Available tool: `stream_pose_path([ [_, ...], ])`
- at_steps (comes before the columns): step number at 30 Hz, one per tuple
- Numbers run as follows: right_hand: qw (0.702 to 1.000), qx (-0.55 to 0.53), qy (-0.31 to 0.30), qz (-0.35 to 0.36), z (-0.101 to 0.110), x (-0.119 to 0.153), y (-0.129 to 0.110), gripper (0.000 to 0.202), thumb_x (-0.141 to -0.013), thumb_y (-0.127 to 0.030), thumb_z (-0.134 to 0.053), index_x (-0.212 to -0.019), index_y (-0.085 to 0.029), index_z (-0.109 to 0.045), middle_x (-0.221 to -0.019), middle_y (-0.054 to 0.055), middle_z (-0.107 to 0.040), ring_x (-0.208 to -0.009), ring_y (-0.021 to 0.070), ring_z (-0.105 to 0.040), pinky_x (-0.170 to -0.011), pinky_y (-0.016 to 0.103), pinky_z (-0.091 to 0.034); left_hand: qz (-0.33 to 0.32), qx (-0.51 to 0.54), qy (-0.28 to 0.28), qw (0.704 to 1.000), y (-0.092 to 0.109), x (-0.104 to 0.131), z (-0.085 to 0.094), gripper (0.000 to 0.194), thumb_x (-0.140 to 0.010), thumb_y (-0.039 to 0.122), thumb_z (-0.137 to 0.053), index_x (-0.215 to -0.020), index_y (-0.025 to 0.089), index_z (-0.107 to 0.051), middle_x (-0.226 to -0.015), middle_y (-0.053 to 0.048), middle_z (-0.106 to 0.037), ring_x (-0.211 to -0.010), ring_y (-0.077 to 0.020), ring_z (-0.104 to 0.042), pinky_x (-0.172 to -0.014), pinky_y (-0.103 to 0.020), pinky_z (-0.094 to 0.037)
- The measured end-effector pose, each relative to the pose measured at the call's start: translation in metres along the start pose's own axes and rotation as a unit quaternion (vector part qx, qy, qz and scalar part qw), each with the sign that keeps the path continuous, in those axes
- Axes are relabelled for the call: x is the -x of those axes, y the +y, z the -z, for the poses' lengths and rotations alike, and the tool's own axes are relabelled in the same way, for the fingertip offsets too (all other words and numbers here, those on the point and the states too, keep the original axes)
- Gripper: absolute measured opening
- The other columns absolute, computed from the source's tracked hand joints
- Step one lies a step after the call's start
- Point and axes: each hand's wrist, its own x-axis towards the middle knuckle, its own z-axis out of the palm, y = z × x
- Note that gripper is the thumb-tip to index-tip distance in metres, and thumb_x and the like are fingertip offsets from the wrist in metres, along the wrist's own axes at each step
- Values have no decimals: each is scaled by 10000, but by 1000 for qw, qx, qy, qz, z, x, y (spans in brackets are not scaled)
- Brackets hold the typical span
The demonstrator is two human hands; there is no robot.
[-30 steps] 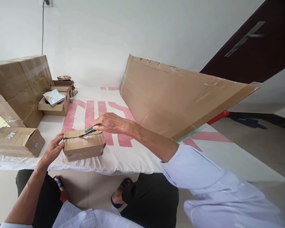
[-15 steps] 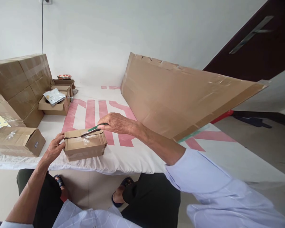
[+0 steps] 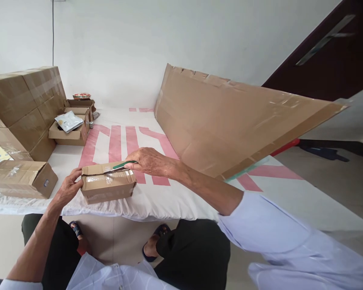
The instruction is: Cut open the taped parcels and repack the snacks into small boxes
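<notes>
A small taped cardboard box (image 3: 107, 192) sits at the front edge of the table, its top seam partly slit. My left hand (image 3: 69, 187) grips the box's left end, fingers on the top edge and thumb lower on the side. In my right hand (image 3: 147, 160) is a green utility knife (image 3: 124, 164), held low and nearly flat over the box. Its blade tip rests at the seam, around the middle of the top. Clear tape glints beside the blade.
Another taped box (image 3: 16, 179) lies to the left. Behind it stand a large carton (image 3: 27, 108) and small open boxes (image 3: 68, 138) with a silver packet (image 3: 69, 121) on top. A big cardboard sheet (image 3: 230, 121) leans at the right on the white-covered table (image 3: 175, 201).
My right hand has lowered and shifted slightly right with the knife, laying it flatter along the seam. The left hand stays on the box's end.
</notes>
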Motion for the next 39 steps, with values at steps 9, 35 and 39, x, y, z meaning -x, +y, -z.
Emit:
stream_pose_path([
  [9,998,44,15,31,-8,-6,2,322,-1094,-381,-573,-1069,-253,-867,-920,51,-784,-785,180,-603,-669,312,-286,-8,5,-10,1000,2,-1,-1,536,-947,654,-732,-1297,267,-853,-1607,-129,-638,-1522,-387,-561,-1248,-465,-491],
  [35,989,-75,122,32,-5,44,26,374,-1106,-392,-517,-1059,-199,-835,-946,76,-800,-833,203,-660,-782,323,-432,-29,-4,-38,999,15,-3,-3,469,-944,613,-766,-1271,290,-863,-1540,-109,-689,-1492,-370,-583,-1283,-469,-460],
  [39,992,-44,112,43,-8,35,18,364,-1105,-376,-522,-975,-212,-821,-885,59,-773,-802,194,-638,-757,316,-400,-21,9,-40,999,14,-3,-3,481,-941,627,-773,-1276,293,-863,-1538,-113,-691,-1497,-372,-578,-1282,-472,-460],
])
